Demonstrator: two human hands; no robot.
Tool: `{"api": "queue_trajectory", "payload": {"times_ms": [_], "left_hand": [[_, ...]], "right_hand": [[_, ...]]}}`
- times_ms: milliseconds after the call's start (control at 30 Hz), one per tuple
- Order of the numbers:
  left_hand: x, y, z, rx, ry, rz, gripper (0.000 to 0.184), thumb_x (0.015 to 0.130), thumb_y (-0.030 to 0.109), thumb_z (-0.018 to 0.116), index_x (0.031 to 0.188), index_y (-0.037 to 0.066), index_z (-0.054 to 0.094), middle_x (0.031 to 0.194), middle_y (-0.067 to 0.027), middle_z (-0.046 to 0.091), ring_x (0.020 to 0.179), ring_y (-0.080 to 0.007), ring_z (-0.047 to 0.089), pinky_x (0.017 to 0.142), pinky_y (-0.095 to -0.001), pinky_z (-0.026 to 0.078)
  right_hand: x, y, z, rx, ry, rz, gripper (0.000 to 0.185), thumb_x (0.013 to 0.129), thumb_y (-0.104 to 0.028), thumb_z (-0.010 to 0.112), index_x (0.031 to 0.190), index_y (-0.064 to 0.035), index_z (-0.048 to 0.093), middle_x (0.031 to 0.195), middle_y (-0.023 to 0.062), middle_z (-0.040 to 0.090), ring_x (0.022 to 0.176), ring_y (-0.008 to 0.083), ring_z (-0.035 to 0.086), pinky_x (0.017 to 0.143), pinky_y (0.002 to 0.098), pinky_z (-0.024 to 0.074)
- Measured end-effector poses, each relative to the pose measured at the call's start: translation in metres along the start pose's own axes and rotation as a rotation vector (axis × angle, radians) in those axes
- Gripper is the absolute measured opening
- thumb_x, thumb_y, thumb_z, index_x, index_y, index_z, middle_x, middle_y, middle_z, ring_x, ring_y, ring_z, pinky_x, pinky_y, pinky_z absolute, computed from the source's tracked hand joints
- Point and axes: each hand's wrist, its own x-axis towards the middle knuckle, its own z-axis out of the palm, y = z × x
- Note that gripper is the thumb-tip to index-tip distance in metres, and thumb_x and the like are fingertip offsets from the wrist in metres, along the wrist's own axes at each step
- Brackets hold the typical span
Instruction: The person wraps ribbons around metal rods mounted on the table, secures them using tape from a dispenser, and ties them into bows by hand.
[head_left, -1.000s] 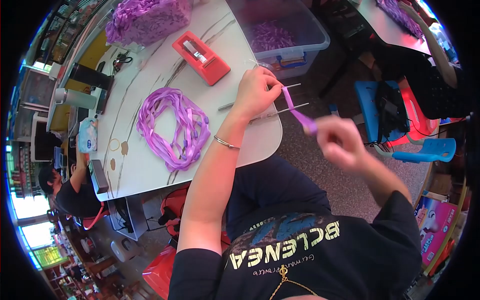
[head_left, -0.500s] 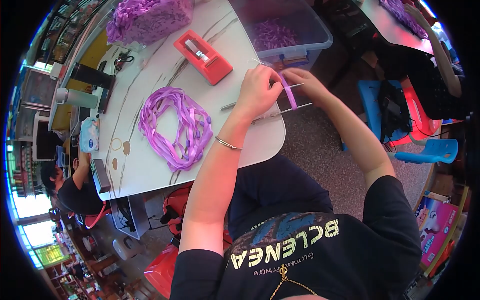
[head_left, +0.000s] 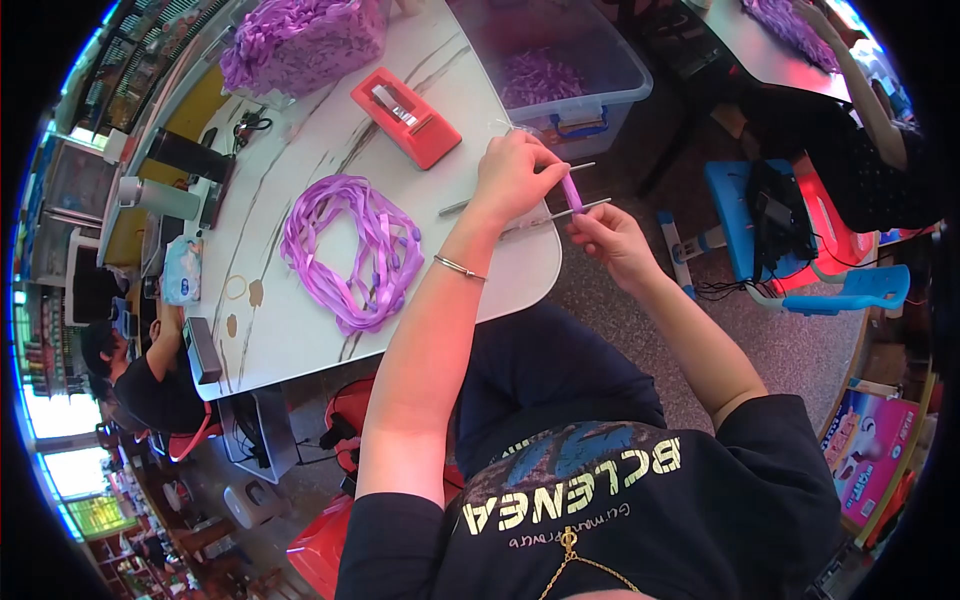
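Observation:
Two thin metal rods [head_left: 583, 207] stick out past the table's right edge, with a purple ribbon [head_left: 571, 190] wound across them. At the upper rod, my left hand [head_left: 518, 177] pinches the ribbon between thumb and fingers. My right hand [head_left: 610, 240] is closed at the lower rod, its fingertips touching the ribbon there; the loose end is hidden. A looped bundle of purple ribbon [head_left: 300, 240] lies on the white marbled table [head_left: 460, 285], left of my left forearm. Behind my left hand sits a red tape dispenser [head_left: 425, 137].
Purple pieces fill a clear container [head_left: 300, 45] at the back and partly fill a plastic bin [head_left: 610, 85] beyond the table. A tissue pack [head_left: 182, 270] lies at left. One person [head_left: 150, 385] sits at left, another [head_left: 890, 175] at upper right. A blue chair [head_left: 730, 215] stands at right.
My right hand swung from out at the right up to the upper rod, then down to the lower rod. The ribbon's stretched tail has wrapped round the rods. My left hand stays in place.

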Motion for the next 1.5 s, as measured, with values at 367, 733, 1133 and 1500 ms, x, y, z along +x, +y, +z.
{"api": "queue_trajectory", "payload": {"times_ms": [367, 733, 1133, 1500], "left_hand": [[-0.09, 0.054, -0.015, -1.14, -0.061, -0.399, 0.035, 0.093, 0.03, 0.046, 0.115, 0.003, 0.051, 0.083, -0.0015, 0.057, 0.074, -0.0114, 0.054, 0.061, -0.0218, 0.042], [-0.092, 0.065, 0.024, -2.044, -0.255, -0.663, 0.031, 0.094, 0.032, 0.037, 0.111, 0.006, 0.039, 0.079, -0.0036, 0.052, 0.067, -0.0128, 0.046, 0.054, -0.0206, 0.041], [-0.097, 0.055, 0.026, -2.191, -0.355, -0.441, 0.019, 0.088, 0.017, 0.049, 0.105, 0.012, 0.041, 0.08, -0.0001, 0.048, 0.072, -0.0114, 0.047, 0.06, -0.0229, 0.041], [-0.097, 0.054, 0.025, -2.152, -0.318, -0.477, 0.048, 0.084, 0.012, 0.049, 0.124, 0.014, 0.022, 0.082, -0.0016, 0.05, 0.075, -0.013, 0.05, 0.065, -0.0254, 0.044]], "right_hand": [[-0.007, -0.016, 0.003, -0.034, -0.034, 0.092, 0.014, 0.084, -0.023, 0.064, 0.084, -0.0095, 0.061, 0.075, -0.0016, 0.061, 0.065, 0.0026, 0.054, 0.055, 0.0153, 0.0384], [-0.009, -0.034, 0.003, -0.096, -0.108, 0.121, 0.018, 0.086, -0.025, 0.061, 0.088, -0.0075, 0.059, 0.071, -0.0028, 0.059, 0.06, 0.003, 0.052, 0.053, 0.0165, 0.0384], [0.014, -0.147, 0.025, -0.688, -0.346, -0.195, 0.021, 0.086, -0.023, 0.055, 0.08, -0.0038, 0.063, 0.069, 0.0, 0.059, 0.056, 0.0042, 0.05, 0.051, 0.0179, 0.0373], [0.162, -0.134, 0.153, -0.897, -0.337, -0.069, 0.026, 0.078, -0.032, 0.067, 0.088, -0.0087, 0.07, 0.069, -0.0017, 0.061, 0.057, 0.0043, 0.046, 0.043, 0.0196, 0.0282]]}}
